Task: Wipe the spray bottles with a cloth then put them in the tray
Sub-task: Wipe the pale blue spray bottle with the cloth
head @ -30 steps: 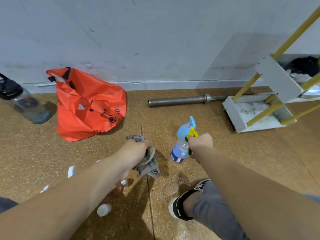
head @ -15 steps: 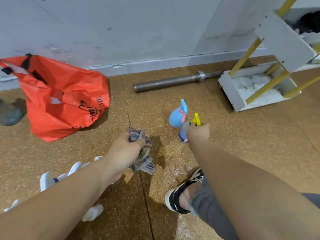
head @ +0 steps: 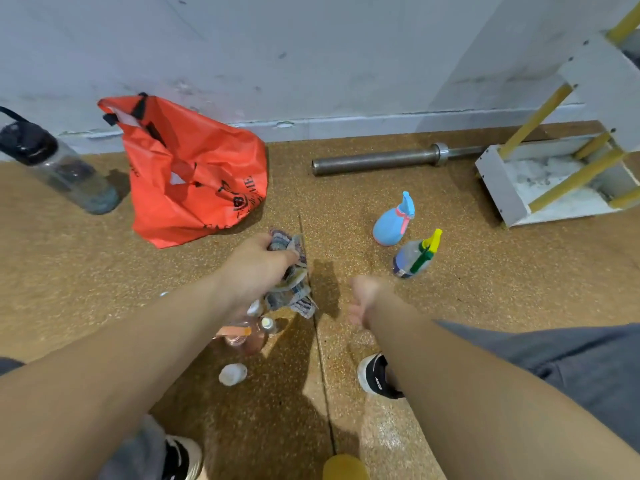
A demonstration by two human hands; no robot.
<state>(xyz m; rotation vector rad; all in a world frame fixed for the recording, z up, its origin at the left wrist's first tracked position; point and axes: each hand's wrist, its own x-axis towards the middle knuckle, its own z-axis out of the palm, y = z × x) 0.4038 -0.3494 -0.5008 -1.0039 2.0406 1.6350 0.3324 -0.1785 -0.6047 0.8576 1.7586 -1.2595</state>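
Observation:
My left hand [head: 258, 268] grips a crumpled grey patterned cloth [head: 292, 287] above the floor. A clear spray bottle with a yellow and green head [head: 414, 256] stands on the floor, free of any hand, just beside a light blue spray bottle with a pink trigger [head: 394, 221]. My right hand [head: 363, 299] hangs empty a short way to the near left of the clear bottle, fingers loosely curled downward. Under my left forearm lie a pinkish bottle [head: 242, 336] and a small white bottle [head: 232, 374]. The white tray [head: 498, 181] sits at the far right.
An orange plastic bag [head: 194, 171] lies by the wall. Left of it stands a dark-lidded water bottle [head: 59, 164]. A steel barbell end [head: 377, 161] runs along the skirting. Yellow bars of a rack [head: 575, 174] cross over the tray. My shoes [head: 377, 377] rest on the cork floor.
My right hand set the yellow-headed bottle down beside the blue bottle, let go and drew back toward me. My left hand kept hold of the cloth.

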